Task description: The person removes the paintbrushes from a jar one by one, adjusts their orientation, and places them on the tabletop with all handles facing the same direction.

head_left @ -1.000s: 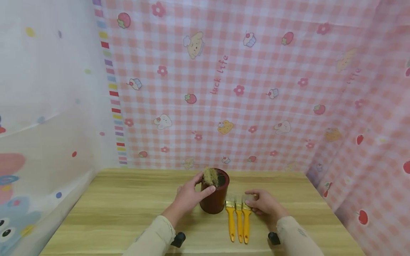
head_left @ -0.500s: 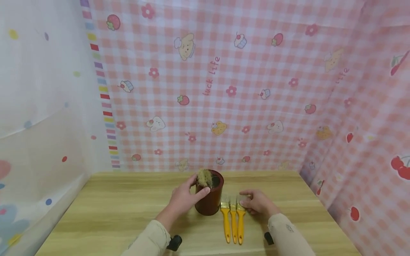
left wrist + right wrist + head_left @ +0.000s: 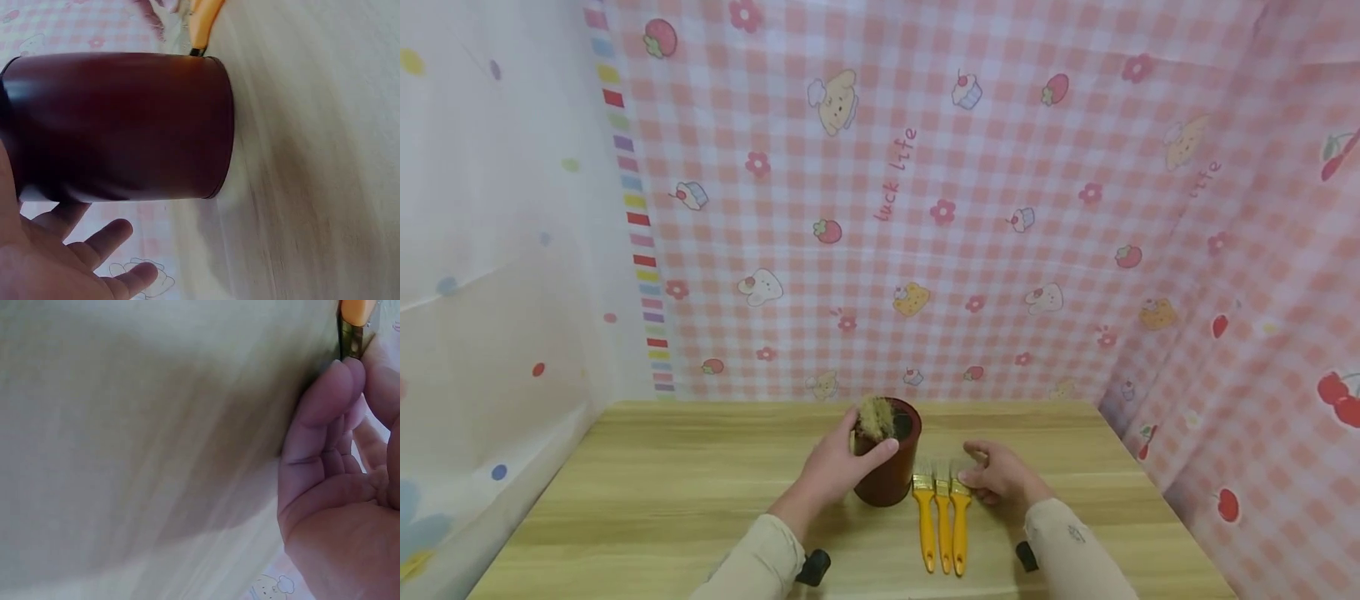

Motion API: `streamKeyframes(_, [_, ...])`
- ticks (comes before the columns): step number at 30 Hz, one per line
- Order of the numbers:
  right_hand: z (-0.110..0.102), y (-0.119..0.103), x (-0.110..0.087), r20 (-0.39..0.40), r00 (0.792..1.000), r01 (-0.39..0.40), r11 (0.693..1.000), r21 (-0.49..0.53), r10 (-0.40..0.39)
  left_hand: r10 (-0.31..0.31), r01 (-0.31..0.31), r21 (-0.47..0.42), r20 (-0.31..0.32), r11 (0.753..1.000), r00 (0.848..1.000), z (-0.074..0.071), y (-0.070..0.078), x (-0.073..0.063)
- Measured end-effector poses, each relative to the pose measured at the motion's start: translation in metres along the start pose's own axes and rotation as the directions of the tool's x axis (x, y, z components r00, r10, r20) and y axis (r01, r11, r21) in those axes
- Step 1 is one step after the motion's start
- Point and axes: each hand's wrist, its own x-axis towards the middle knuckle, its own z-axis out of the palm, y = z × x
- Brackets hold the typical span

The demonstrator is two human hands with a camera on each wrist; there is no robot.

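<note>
A dark red cylindrical cup [image 3: 889, 479] stands upright on the table, with a tan bristly clump [image 3: 876, 419] at its rim. My left hand [image 3: 833, 467] holds the cup near the top, thumb in front; the left wrist view shows its other fingers spread off the cup wall [image 3: 125, 125]. Right of the cup lie three paintbrushes with yellow handles [image 3: 943, 525], side by side, bristles away from me. At the rightmost paintbrush [image 3: 960, 521], my right hand [image 3: 1000, 477] pinches near the metal band. In the right wrist view its fingers [image 3: 325, 394] are curled beside that band.
The wood-grain table [image 3: 700, 467] runs back to a pink checked cloth [image 3: 820, 275] with cartoon prints. More cloth hangs at the left [image 3: 490, 275] and right [image 3: 1247, 333] sides. Black pieces [image 3: 814, 568] sit by both wrists.
The head view has shifted slightly, so the scene sits further left. Hands, cup and paintbrushes keep nearly the same places relative to one another.
</note>
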Motion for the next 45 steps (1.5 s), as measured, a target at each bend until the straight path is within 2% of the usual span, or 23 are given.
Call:
streamKeyframes(9, [-0.003,-0.008,-0.001,-0.011,0.997,-0.08,0.997,-0.01,0.08,0.016,-0.016,-0.016,0.005,1.0,1.0,0.002,0.002,-0.003])
streamKeyframes(12, [-0.002,-0.004,-0.001,-0.013,0.999,-0.039,0.999,-0.017,0.039,0.012,-0.012,-0.02,0.007,1.0,1.0,0.002,0.001,-0.002])
streamKeyframes(15, [0.001,0.003,-0.002,-0.006,0.999,0.04,0.999,-0.02,-0.04,-0.002,0.002,-0.016,0.008,1.0,1.0,0.0,0.001,-0.002])
streamKeyframes(18, [0.004,0.009,-0.003,-0.016,0.996,0.086,0.996,0.032,-0.086,-0.009,0.01,-0.014,0.005,1.0,1.0,-0.003,0.003,-0.003])
streamKeyframes(21, [0.004,0.013,-0.003,-0.073,0.995,0.078,0.994,0.075,-0.072,-0.007,0.007,-0.01,0.008,1.0,1.0,-0.004,0.006,-0.003])
streamKeyframes(24, [0.0,0.007,-0.004,-0.166,0.982,0.089,0.996,0.011,-0.086,-0.013,0.013,-0.01,0.01,1.0,1.0,-0.003,0.006,-0.003])
streamKeyframes(27, [-0.006,-0.015,-0.005,-0.223,0.96,0.159,0.985,-0.07,-0.171,-0.021,0.021,-0.01,0.014,1.0,1.0,-0.003,0.005,-0.004])
streamKeyframes(30, [-0.009,-0.053,-0.007,-0.231,0.926,0.276,0.953,-0.125,-0.299,-0.038,0.038,-0.017,0.018,0.999,0.999,-0.005,0.003,-0.005])
streamKeyframes(33, [-0.003,-0.094,-0.009,-0.201,0.892,0.378,0.912,-0.157,-0.404,-0.047,0.047,-0.022,0.026,0.999,0.999,-0.007,0.002,-0.003])
streamKeyframes(36, [0.009,-0.123,-0.009,-0.124,0.861,0.46,0.859,-0.226,-0.494,-0.032,0.033,-0.043,0.039,0.999,0.999,-0.009,0.002,-0.002])
streamKeyframes(40, [0.027,-0.14,-0.004,-0.042,0.859,0.475,0.823,-0.312,-0.511,0.005,0.0,-0.074,0.061,0.997,0.998,-0.009,0.002,-0.002])
streamKeyframes(45, [0.038,-0.146,0.004,-0.03,0.89,0.424,0.853,-0.305,-0.454,0.009,-0.004,-0.073,0.068,0.997,0.998,-0.01,0.001,-0.002])
